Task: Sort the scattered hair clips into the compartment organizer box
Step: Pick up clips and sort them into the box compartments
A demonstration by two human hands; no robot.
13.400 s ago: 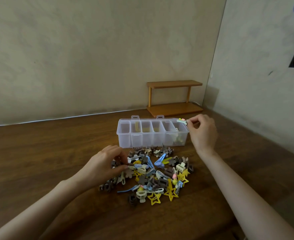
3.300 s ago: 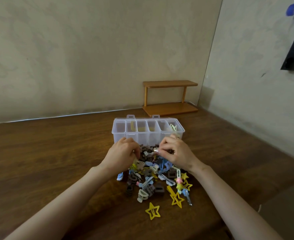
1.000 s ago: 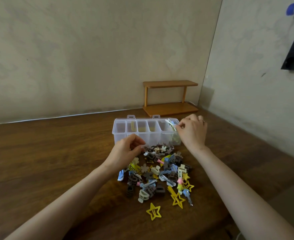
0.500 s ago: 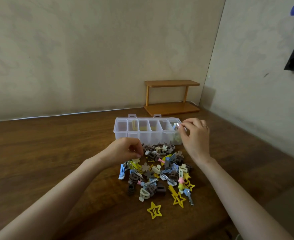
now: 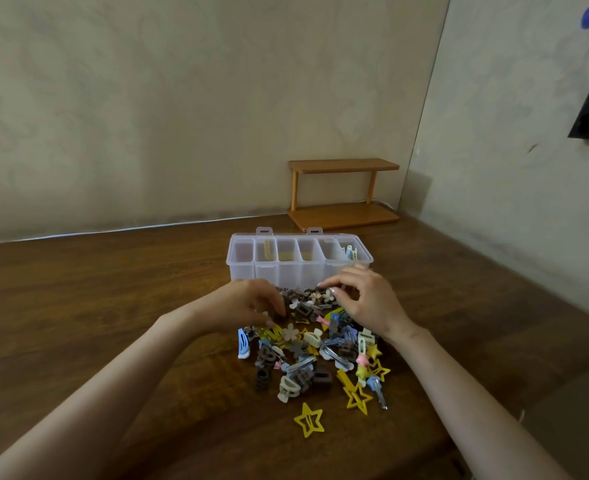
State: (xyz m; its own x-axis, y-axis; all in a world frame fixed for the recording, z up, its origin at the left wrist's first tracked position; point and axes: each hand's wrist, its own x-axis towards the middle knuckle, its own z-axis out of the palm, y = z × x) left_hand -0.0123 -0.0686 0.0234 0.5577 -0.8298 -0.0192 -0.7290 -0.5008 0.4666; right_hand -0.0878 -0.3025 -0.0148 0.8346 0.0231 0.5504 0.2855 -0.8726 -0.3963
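- Hair clips (image 5: 313, 351): a mixed pile on the worktop (image 5: 95, 306); brown, yellow, blue and cream pieces overlap.
- Organizer box (image 5: 300, 268): clear and open-topped, at 12 o'clock of the pile, just beside it. The rightmost compartment holds pale clips. A beige clip stands in the second compartment from the left.
- Left hand (image 5: 248, 303): at the pile's 10 o'clock edge, fingers curled down into the clips. Whether the grip holds a clip cannot be told.
- Right hand (image 5: 369, 303): at the 1 o'clock edge, thumb and forefinger close together over small flower clips. Grip state cannot be told.
- Obstruction: both hands cover the lower front wall of the box.
- Yellow star clip (image 5: 308, 424): alone at 6 o'clock, apart from the pile.
- Blue clip (image 5: 243, 342): at the 9 o'clock edge.
- Wooden shelf (image 5: 343, 194): at 1 o'clock beyond the box, against the wall.
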